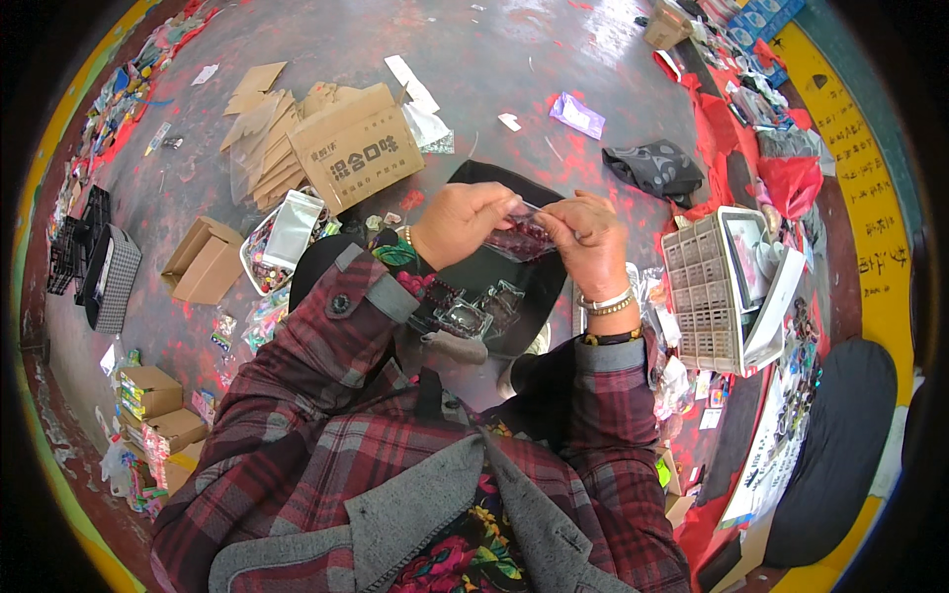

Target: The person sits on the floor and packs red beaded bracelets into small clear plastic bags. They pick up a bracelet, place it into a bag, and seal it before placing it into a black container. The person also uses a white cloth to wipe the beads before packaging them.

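Observation:
Between my two hands is a small clear plastic bag (521, 240) with dark red contents that I cannot make out. My left hand (463, 225) pinches its upper left edge between thumb and fingers. At the upper right edge, my right hand (590, 243) is closed on the same bag, fingertips bent inward. Below them a black surface (539, 296), perhaps a tray or stool top, lies over my knees. Several clear plastic pieces (473, 314) rest on it near my left wrist. A grey rounded item (455, 347) sits at its near edge.
Flattened cardboard boxes (361, 148) lie at the far left, with an open carton (203, 259) nearer. A white basket (267, 277) of small goods stands left of my knee. To the right are a plastic crate (702, 292) and a black bag (654, 170). A purple packet (577, 116) lies ahead.

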Demonstrator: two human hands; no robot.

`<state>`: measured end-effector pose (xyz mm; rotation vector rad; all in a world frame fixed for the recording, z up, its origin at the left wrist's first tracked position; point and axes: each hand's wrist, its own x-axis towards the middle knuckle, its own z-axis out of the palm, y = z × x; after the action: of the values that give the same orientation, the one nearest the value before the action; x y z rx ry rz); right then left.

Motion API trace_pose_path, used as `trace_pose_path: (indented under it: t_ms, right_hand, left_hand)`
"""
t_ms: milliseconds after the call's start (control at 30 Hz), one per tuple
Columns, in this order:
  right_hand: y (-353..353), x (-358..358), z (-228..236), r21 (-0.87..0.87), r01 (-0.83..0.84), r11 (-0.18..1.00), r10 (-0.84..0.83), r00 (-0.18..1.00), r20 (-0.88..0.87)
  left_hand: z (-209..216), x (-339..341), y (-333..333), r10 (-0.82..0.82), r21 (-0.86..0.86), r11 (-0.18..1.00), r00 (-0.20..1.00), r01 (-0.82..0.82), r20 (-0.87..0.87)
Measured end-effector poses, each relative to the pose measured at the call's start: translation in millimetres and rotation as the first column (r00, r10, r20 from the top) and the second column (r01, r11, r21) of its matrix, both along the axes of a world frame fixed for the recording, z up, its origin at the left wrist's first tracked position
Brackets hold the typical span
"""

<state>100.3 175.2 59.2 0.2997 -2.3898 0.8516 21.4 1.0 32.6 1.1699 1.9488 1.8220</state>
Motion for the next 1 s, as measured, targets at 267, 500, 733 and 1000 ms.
trace_pose_path:
  t_ms: [267, 500, 733, 1000]
  right_hand:
    - [21, 4, 4, -0.080, -0.010, 0.997, 0.011, 1.000, 0.023]
    - [23, 6, 7, -0.155, -0.010, 0.988, 0.020, 0.998, 0.063]
    - [25, 8, 5, -0.437, 0.027, 0.899, 0.030, 0.992, 0.123]
    - [32, 9, -8, -0.861, -0.021, 0.508, 0.499, 0.822, 0.274]
  left_hand:
    - [10, -13, -12, -0.095, 0.076, 0.994, 0.956, 0.077, 0.279]
    - [15, -16, -13, -0.111, 0.089, 0.992, 0.923, 0.084, 0.368]
    - [17, -15, -15, -0.151, 0.116, 0.988, 0.833, 0.106, 0.533]
    - [3, -38, -27, -0.276, 0.410, 0.896, 0.508, -0.171, 0.816]
